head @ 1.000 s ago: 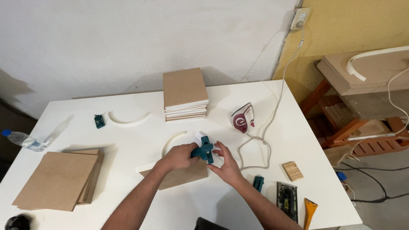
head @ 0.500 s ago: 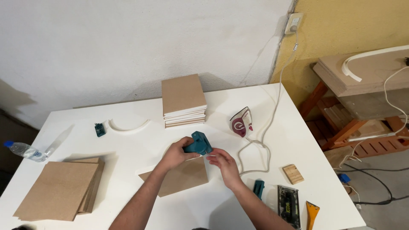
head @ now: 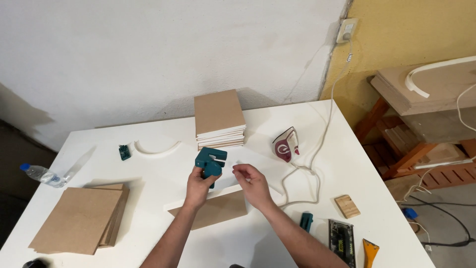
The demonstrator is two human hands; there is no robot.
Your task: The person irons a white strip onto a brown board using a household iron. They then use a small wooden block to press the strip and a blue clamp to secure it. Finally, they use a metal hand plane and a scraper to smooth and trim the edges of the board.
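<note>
Head view, white table [head: 148,178]. Left hand [head: 197,187] wrapped around teal trimming tool [head: 210,162], fingers closed on its lower body, tool raised off table near centre. Right hand [head: 254,184] at 3 o'clock of tool, apart from it, fingers half curled and pinched narrow around thin white strip [head: 233,182] (contact hard to make out). Strip running along top edge of brown board [head: 214,211], board lying flat under both hands, at 6 o'clock of tool. Stack of boards with white edges [head: 219,119] at 12 o'clock. Small iron [head: 286,145] with white cord [head: 317,149] at 2 o'clock. Second pile of brown boards [head: 79,221] at 8 o'clock, near table edge. Water bottle [head: 42,174] at 9 o'clock. Curved white strip piece [head: 156,149] at 10 o'clock. Small wooden block [head: 347,206] at 4 o'clock.
</note>
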